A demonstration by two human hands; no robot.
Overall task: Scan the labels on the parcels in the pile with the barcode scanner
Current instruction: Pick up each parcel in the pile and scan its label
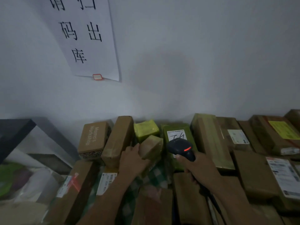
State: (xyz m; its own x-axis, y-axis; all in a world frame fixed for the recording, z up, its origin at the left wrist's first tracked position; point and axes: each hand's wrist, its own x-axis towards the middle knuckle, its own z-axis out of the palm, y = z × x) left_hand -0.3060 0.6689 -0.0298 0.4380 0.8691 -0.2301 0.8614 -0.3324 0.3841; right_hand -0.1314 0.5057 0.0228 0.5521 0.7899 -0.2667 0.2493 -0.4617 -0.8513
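A pile of brown and green parcels covers the surface against the wall. My right hand (197, 168) grips a black barcode scanner (181, 147) with a red light on its top; its head hangs over the white label (176, 133) of a green parcel (178, 159). My left hand (133, 157) lies against a small tan parcel (151, 147), fingers wrapped on its left side. A yellow-green parcel (146, 129) sits just behind it.
A white paper sign (84, 38) with black characters hangs on the wall. Labelled brown boxes (279, 174) fill the right side. A dark shelf (14, 132) stands at the left, with green and white items (24, 181) under it.
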